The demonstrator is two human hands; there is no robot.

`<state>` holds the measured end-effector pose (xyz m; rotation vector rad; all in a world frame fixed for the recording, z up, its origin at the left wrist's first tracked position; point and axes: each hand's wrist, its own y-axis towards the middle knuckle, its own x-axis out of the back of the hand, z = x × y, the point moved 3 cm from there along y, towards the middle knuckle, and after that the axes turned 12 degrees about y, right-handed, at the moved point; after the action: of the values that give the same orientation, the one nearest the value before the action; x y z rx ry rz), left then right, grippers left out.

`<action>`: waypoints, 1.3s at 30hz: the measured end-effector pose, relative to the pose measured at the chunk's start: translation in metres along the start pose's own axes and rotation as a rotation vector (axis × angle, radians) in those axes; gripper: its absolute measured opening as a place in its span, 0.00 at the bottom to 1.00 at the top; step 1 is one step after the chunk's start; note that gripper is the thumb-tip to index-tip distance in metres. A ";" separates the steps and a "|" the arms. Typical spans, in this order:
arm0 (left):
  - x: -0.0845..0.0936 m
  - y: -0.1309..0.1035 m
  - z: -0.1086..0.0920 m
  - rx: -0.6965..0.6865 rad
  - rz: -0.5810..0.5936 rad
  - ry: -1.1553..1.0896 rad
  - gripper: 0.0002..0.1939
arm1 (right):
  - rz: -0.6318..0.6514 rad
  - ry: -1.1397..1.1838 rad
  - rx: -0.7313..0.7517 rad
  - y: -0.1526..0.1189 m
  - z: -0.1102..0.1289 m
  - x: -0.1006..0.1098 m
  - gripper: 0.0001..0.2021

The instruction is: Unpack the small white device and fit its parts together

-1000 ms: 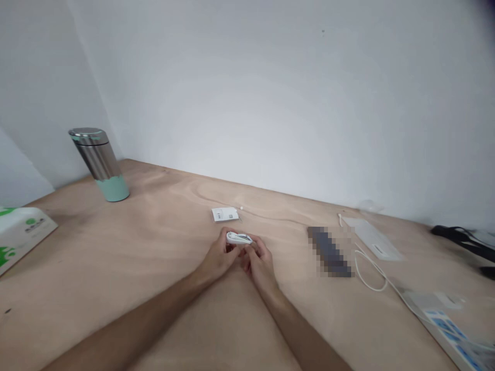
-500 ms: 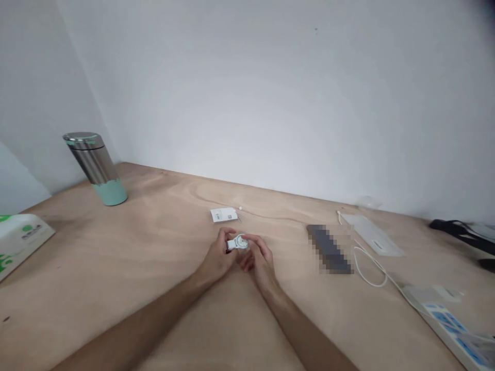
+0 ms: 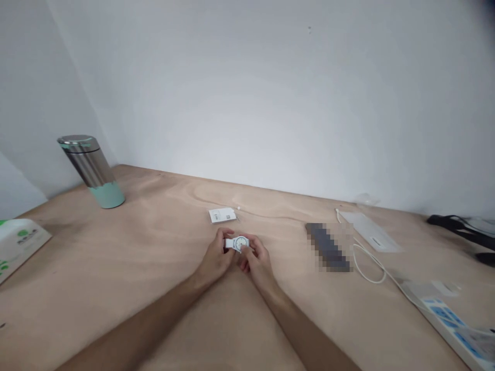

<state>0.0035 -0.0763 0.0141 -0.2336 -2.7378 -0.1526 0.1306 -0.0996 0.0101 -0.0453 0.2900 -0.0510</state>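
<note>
A white wristwatch [image 3: 241, 243] with a round, pale dial is held between my two hands, its face turned up toward me. My left hand [image 3: 215, 257] pinches the white strap on the left side. Around the right side of the case, the thumb and fingers of my right hand [image 3: 260, 262] are closed, with the thumb at the lower edge of the dial. Part of the strap is hidden by my fingers. Just beyond my hands lies a small white printed tag [image 3: 221, 215] on the wooden table [image 3: 166, 242].
A steel and mint-green flask [image 3: 93, 170] stands at the back left, and a tissue pack [image 3: 23, 245] lies at the left edge. To the right are a blurred-out dark phone-like object [image 3: 328, 247], a white cable [image 3: 369, 280], a clear plastic sleeve [image 3: 369, 232], a power strip [image 3: 448, 322] and a black strap [image 3: 460, 226].
My right thumb has come down to the lower edge of the watch, and the right index finger has moved off the dial to its far side, showing more of the face.
</note>
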 end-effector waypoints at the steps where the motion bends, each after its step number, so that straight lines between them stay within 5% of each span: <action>1: 0.000 0.000 -0.001 -0.005 0.001 0.006 0.18 | -0.005 -0.012 -0.002 0.000 0.000 0.000 0.19; 5: 0.001 -0.001 -0.007 -0.070 0.057 0.066 0.12 | -0.024 -0.047 -0.018 -0.001 0.000 -0.001 0.17; 39: 0.000 -0.001 -0.007 -0.090 0.081 0.145 0.11 | -0.011 -0.164 0.012 0.003 -0.008 0.005 0.14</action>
<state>0.0060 -0.0779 0.0210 -0.3435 -2.5758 -0.2606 0.1330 -0.0976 0.0008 -0.0393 0.1253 -0.0598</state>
